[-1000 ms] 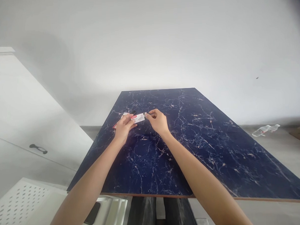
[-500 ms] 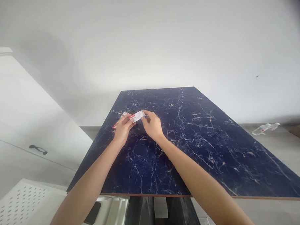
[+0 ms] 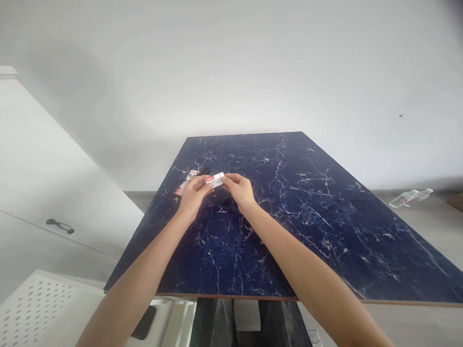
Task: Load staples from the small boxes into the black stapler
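Observation:
Both hands are raised over the dark blue marbled table (image 3: 280,243), gripping a small white-and-red box (image 3: 217,180) between them. My left hand (image 3: 194,195) pinches its left end, thumb in front and fingers behind. On the right end, my right hand (image 3: 238,188) closes with thumb and fingertips. Past my left hand, on the tabletop, lie a red-and-white packet (image 3: 181,189), a small printed white piece (image 3: 192,174) and a black object (image 3: 205,171) whose kind I cannot make out; my left hand partly covers this group.
A white cabinet (image 3: 54,166) with a dark handle stands to the left. Below it is a white perforated surface (image 3: 30,315) with a dark phone-like slab (image 3: 145,323). Clear plastic bottles (image 3: 409,198) lie on the floor at right. A pale wall rises behind the table.
My right hand has shifted slightly right and down, and the flap-like end of the box now looks flush. The box has turned a little flatter. My left hand keeps its hold.

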